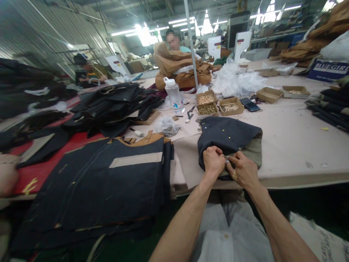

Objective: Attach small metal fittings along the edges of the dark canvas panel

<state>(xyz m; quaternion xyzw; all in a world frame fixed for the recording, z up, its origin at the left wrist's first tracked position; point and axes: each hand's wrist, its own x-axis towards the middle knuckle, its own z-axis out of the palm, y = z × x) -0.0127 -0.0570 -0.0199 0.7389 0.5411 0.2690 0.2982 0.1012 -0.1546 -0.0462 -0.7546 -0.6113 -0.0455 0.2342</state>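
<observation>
In the head view a dark navy garment piece with a greenish-grey inner side lies bunched at the table's front edge. Small gold-coloured metal dots show on its upper face. My left hand is closed on the fabric at its near edge. Close beside it, my right hand pinches the same edge, with a ring on one finger. Something small and shiny shows between the two hands, too small to name. Left of them lies a stack of navy garment pieces with a beige strip on top.
Behind the garment stand small cardboard boxes of metal parts, a phone and a clear water bottle. Dark cloth heaps cover the left. A thin pole rises mid-table. A blurred hand shows far left; people sit behind.
</observation>
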